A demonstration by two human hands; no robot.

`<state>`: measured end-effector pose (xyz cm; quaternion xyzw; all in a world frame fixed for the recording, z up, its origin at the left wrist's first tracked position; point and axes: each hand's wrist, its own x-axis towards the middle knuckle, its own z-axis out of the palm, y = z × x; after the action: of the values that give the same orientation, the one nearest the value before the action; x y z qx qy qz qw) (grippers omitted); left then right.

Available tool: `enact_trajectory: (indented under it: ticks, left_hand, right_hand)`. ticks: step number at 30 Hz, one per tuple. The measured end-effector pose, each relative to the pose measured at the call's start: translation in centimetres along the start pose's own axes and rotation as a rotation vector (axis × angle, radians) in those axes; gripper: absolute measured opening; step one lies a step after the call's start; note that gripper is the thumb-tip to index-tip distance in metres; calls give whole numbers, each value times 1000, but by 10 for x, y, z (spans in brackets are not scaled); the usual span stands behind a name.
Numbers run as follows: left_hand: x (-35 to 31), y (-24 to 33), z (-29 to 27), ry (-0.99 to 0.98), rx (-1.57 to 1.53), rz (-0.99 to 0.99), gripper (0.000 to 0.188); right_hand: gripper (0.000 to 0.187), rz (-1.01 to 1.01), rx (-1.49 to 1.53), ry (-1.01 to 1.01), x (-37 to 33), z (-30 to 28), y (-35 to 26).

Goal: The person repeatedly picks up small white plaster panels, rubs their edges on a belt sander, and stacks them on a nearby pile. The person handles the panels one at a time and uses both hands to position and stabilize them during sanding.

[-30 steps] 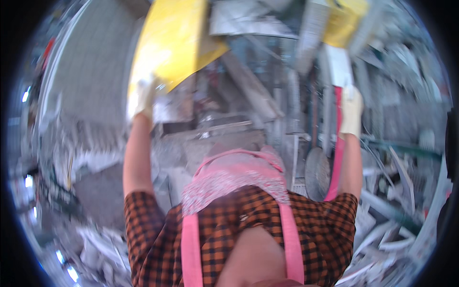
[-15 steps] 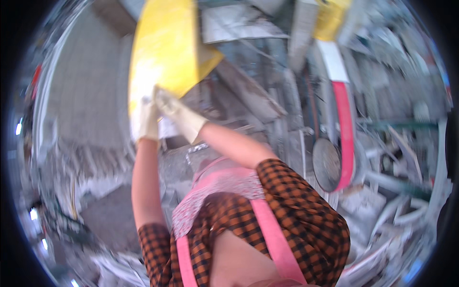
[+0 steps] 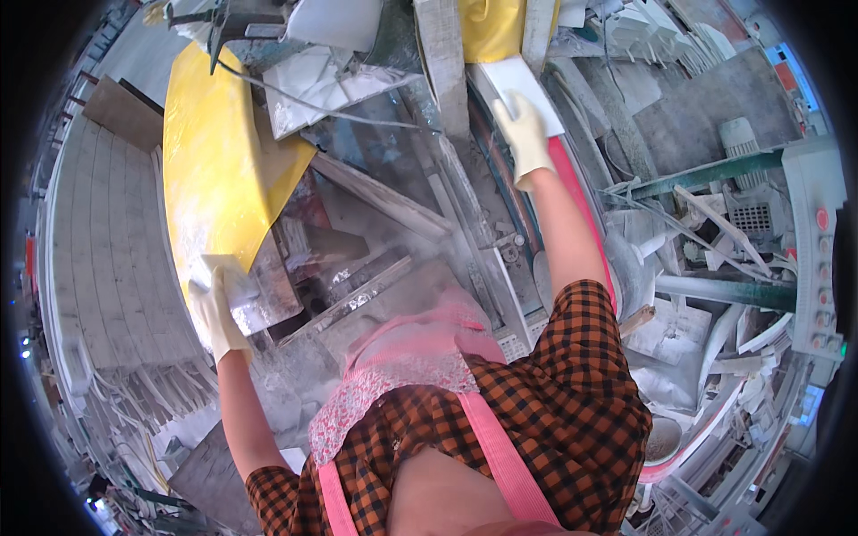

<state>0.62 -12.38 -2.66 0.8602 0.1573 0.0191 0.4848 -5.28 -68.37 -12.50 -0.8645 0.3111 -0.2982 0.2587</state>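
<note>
Both my hands wear cream rubber gloves. At the left, my left hand (image 3: 211, 314) has its fingers closed at the edge of a small pale tile-like piece (image 3: 228, 265), at the lower end of a yellow sheet (image 3: 207, 152). Its thumb side is partly hidden. Up and to the right, my right hand (image 3: 524, 141) lies with fingers apart on the left edge of a white slab (image 3: 534, 87). That slab sits on a pink belt (image 3: 572, 179), its far end by a yellow flap (image 3: 492, 29) between two upright posts.
Stacked grey boards (image 3: 112, 241) fill the far left. A wooden beam (image 3: 384, 192) slants across the middle, with a thin cable (image 3: 313, 112) above it. A control panel with buttons (image 3: 820, 268) and a green rail (image 3: 706, 183) stand at the right. Dusty scraps lie around.
My right hand has left the yellow sheet and moved right onto the white slab. My left hand has come down and left. The view has turned and sharpened.
</note>
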Motion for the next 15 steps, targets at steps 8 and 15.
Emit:
enact_trajectory:
  ticks: [8,15]
  left_hand:
    - [36,-29,2,93,-89,-75,82]
    - [49,-50,-9,56,-83,-61,84]
  right_hand:
    - [79,-7,-491,-123,94,28,43]
    - [73,-71,-586,5,102,57,41]
